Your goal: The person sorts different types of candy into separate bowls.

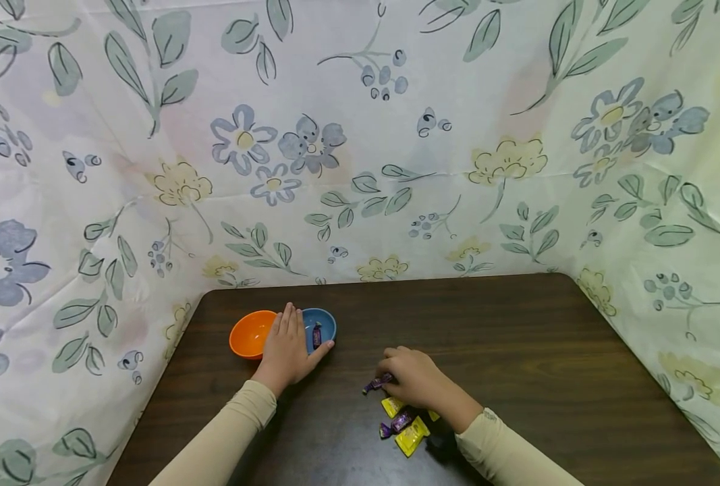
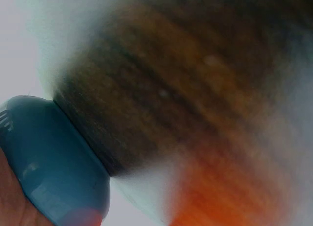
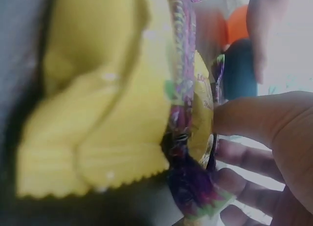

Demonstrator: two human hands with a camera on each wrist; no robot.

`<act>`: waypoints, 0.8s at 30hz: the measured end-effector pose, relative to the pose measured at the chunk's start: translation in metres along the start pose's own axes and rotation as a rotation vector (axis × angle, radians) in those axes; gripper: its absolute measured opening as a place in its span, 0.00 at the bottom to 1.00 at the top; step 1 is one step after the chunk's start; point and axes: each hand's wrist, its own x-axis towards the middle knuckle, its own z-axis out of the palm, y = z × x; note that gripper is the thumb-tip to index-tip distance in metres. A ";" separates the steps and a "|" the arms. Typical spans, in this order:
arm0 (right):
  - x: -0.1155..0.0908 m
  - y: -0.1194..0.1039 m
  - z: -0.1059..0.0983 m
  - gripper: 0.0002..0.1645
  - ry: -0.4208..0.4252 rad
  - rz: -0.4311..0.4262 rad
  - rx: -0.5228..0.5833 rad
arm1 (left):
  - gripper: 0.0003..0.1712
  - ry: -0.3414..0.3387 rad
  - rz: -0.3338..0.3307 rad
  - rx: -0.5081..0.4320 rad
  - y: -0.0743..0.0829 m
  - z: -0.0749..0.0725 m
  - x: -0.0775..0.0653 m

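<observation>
My left hand (image 1: 288, 347) lies with straight fingers across the meeting sides of an orange bowl (image 1: 247, 337) and a blue bowl (image 1: 328, 320), thumb spread along the blue bowl's near side. Inside the blue bowl sits one purple-wrapped candy (image 1: 316, 335). With thumb and fingers, my right hand (image 1: 419, 379) pinches another purple-wrapped candy (image 1: 373, 385) at the pile's far left. Below that hand are a purple-wrapped candy (image 1: 401, 422) and yellow-wrapped candies (image 1: 412, 437), one partly hidden by the hand. A yellow packet (image 3: 107, 99) looms large in the right wrist view.
Everything stands on a dark brown wooden table (image 1: 505, 337) with rounded far corners. A floral cloth (image 1: 360, 135) hangs behind the table and along both sides. Both bowls are near the table's far left corner, with the candies nearer the front middle.
</observation>
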 end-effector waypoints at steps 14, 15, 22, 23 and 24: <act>0.051 -0.012 -0.018 0.06 0.120 0.089 0.156 | 0.64 0.017 0.012 0.022 0.002 0.002 0.002; 0.058 -0.014 -0.019 0.06 0.135 0.106 0.177 | 0.64 0.024 0.014 0.022 0.002 0.002 0.002; 0.104 -0.032 -0.017 0.07 0.231 0.235 0.417 | 0.63 0.032 0.020 0.050 -0.002 0.002 0.004; 0.110 -0.035 -0.015 0.07 0.235 0.254 0.441 | 0.63 0.024 0.021 0.053 -0.002 0.003 0.004; 0.115 -0.037 -0.014 0.07 0.238 0.273 0.457 | 0.62 0.017 0.024 0.054 -0.002 0.003 0.004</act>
